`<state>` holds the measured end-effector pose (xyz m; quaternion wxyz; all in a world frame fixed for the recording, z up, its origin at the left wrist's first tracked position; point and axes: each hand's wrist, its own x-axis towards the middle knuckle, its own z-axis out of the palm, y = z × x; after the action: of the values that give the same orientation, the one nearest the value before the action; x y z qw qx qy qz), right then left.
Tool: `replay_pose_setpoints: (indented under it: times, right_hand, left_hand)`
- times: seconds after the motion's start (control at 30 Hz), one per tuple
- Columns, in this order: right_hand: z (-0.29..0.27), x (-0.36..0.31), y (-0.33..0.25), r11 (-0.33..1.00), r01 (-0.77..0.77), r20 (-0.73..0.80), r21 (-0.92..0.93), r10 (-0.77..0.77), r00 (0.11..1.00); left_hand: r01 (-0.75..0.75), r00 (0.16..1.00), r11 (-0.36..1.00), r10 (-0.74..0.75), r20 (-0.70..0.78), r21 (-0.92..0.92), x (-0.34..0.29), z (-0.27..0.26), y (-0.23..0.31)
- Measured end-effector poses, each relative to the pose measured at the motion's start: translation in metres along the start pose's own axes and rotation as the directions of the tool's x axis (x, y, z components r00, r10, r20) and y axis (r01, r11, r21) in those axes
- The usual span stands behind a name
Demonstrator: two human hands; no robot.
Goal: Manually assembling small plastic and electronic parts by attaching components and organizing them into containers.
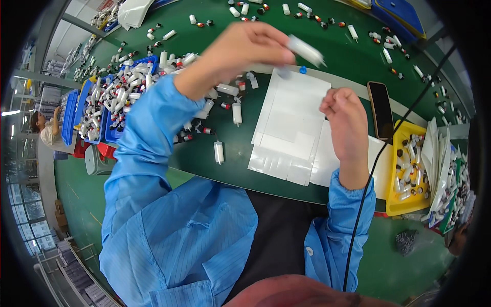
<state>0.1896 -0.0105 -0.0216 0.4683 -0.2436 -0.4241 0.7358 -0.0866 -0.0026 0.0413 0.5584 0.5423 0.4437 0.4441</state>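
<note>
My left hand (243,48) reaches over the far side of the work surface, fingers pinched together. At its fingertips is a white plastic tube (306,50) with a thin tip, slightly blurred and tilted down to the right. Below it lies a small blue cap (303,69), near the top edge of a stack of white sheets (294,110). My right hand (347,110) hovers at the right side of the sheets, its fingers curled in; whether anything is inside them is hidden. More white tubes, such as one standing apart (219,152), lie left of the sheets.
Blue bins (110,134) heaped with tubes and red-black caps stand at the left. On the right are a phone (380,110), a yellow tray (406,209) of parts and a black cable (376,169) crossing in front. Loose pieces dot the green table (225,14). Another person (48,125) is far left.
</note>
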Motion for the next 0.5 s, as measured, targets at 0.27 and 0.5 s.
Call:
replay_pose_setpoints:
  times: [0.27, 0.5]
  right_hand:
    - [0.008, -0.007, 0.007, 0.953, 0.034, 0.022, -0.301, -0.028, 0.999]
    - [0.001, 0.004, 0.022, 0.831, 0.069, -0.067, -0.552, -0.127, 0.99]
  left_hand:
    - [0.388, 0.881, 0.555, 0.011, -0.472, 0.736, 0.01, -0.261, -0.008]
    - [0.343, 0.825, 0.275, 0.369, -0.428, 0.898, 0.065, -0.351, -0.063]
